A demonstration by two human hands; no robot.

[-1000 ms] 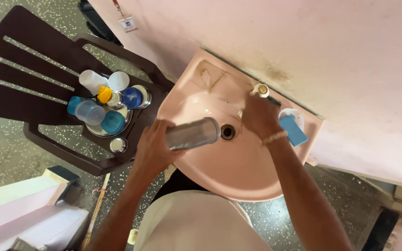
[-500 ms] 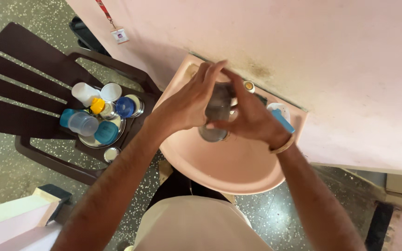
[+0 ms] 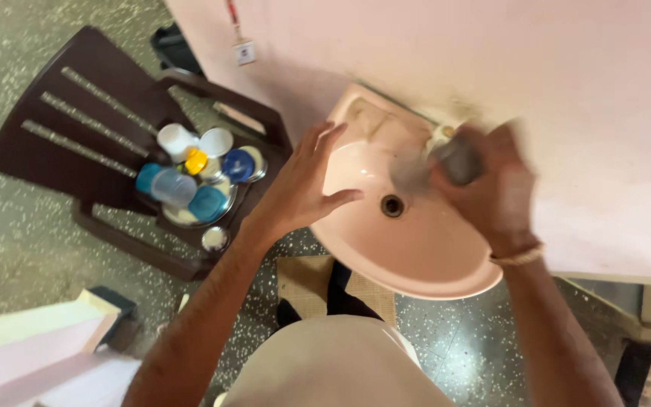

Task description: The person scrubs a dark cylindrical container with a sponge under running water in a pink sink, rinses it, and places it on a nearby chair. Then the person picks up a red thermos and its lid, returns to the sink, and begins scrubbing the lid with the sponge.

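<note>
A pink wall-mounted sink point(image 3: 423, 256) is below me, its drain point(image 3: 392, 205) in the middle. My right hand point(image 3: 491, 185) grips a metal cup point(image 3: 446, 162), blurred by motion, over the basin near the tap point(image 3: 440, 136). My left hand point(image 3: 303, 185) hovers with fingers spread over the sink's left rim and holds nothing.
A dark brown plastic chair point(image 3: 92, 143) stands to the left, with a steel plate point(image 3: 197, 211) bearing several bottles, cups and lids in white, blue and yellow. A small steel lid point(image 3: 214, 238) lies on the seat edge. The pink wall point(image 3: 491, 60) rises behind the sink.
Both hands were around the cup half a second ago. My left hand has let go and moved left, open. My right hand carried the cup to the right, toward the tap.
</note>
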